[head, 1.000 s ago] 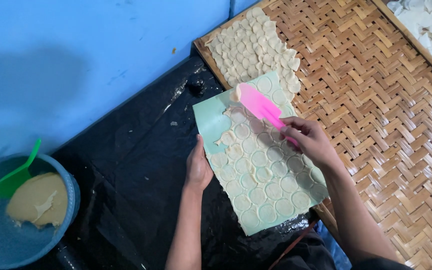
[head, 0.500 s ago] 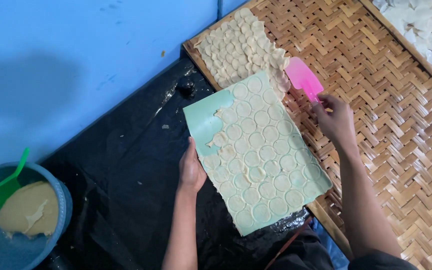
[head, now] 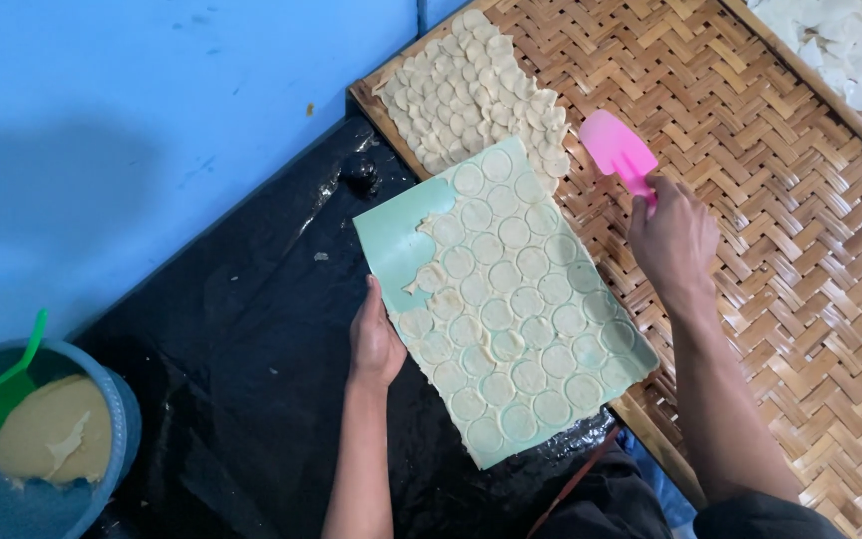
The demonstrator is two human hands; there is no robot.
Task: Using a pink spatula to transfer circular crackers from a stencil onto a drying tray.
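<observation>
A pale green board [head: 397,243] covered with several round dough discs [head: 511,299] lies across the edge of a woven bamboo tray [head: 770,200]. My left hand [head: 375,344] grips the board's left edge. My right hand [head: 672,240] is closed on the handle of a pink spatula [head: 617,150], held over the tray to the right of the board. Its blade is clear of the discs. More pale discs [head: 476,85] lie overlapping in rows on the tray beyond the board's far end.
A black plastic sheet [head: 231,379] covers the floor under the board. A blue bucket [head: 117,439] with yellowish batter and a green scoop [head: 2,389] stands at the lower left. A blue wall [head: 152,120] is behind. Another tray with white pieces [head: 850,50] is top right.
My right hand has lifted the pink spatula off the board's upper corner and moved it right, over the bamboo tray. My left hand stays on the board's edge.
</observation>
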